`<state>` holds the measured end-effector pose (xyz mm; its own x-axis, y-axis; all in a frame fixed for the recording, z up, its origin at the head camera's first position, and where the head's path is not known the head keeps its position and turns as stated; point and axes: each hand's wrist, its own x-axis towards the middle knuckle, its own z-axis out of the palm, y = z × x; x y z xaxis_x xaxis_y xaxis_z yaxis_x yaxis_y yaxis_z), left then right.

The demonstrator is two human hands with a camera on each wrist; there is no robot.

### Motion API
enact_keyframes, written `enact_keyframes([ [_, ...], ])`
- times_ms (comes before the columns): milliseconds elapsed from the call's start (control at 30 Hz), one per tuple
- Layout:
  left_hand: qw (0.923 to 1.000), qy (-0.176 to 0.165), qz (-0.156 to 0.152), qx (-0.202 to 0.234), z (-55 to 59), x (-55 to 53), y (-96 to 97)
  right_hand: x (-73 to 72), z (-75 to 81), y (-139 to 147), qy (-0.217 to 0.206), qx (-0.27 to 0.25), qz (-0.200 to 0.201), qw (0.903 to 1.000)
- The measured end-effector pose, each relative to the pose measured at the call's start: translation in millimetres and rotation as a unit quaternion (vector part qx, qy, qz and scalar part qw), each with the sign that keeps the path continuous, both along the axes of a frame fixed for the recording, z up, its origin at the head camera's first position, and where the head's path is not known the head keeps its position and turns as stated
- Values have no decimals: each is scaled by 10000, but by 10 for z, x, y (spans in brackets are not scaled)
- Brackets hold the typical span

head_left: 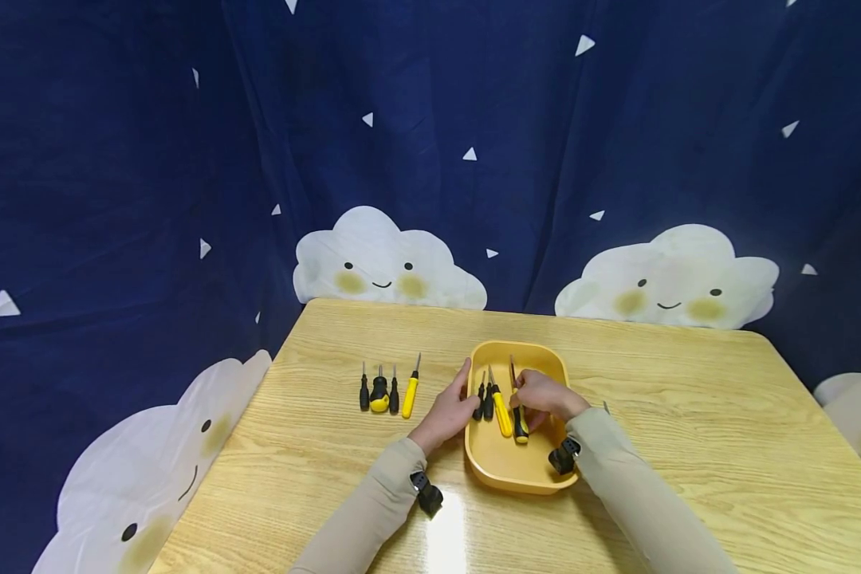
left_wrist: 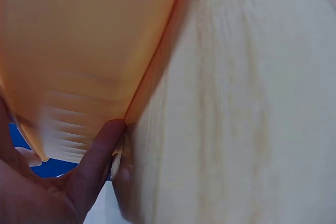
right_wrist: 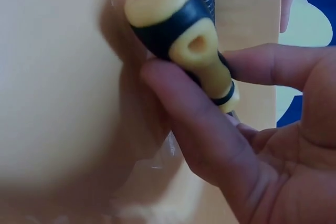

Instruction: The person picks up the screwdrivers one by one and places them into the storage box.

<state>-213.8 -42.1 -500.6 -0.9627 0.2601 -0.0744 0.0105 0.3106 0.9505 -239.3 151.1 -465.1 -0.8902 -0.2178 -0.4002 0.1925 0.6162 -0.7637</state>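
My right hand (head_left: 545, 395) pinches a black-and-yellow screwdriver (head_left: 520, 426) by its handle inside a yellow plastic bin (head_left: 509, 474). In the right wrist view, thumb and fingers close on that handle, its rounded yellow end toward the camera; the head view shows its shaft pointing to the far side. To its left in the bin lie a yellow-handled screwdriver (head_left: 501, 414) and two small black screwdrivers (head_left: 489, 405), all roughly parallel. My left hand (head_left: 448, 410) grips the bin's left wall at the rim. In the left wrist view, one finger (left_wrist: 102, 142) presses the wall's edge close to the table.
Left of the bin, a row on the wooden table (head_left: 653, 414) holds a stubby black-and-yellow screwdriver (head_left: 379, 397), a yellow-handled screwdriver (head_left: 410, 397) and two slim black ones (head_left: 363, 395). A dark blue curtain (head_left: 430, 104) with clouds hangs behind the table.
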Motion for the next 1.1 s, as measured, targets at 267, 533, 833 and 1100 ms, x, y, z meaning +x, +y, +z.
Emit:
enact_keyframes([
  [267,9999,-102,3,103,31,14,-13,16,52,-22,153,324,72,9993],
  [533,9999,-116,6,49,31,23,-13,32,191,-40,204,444,147,9987],
  [833,9998,-180,32,116,21,17,-8,45,424,13,416,440,204,9980],
  [1100,9999,-121,22,80,12,16,-8,60,593,96,604,757,309,9948],
])
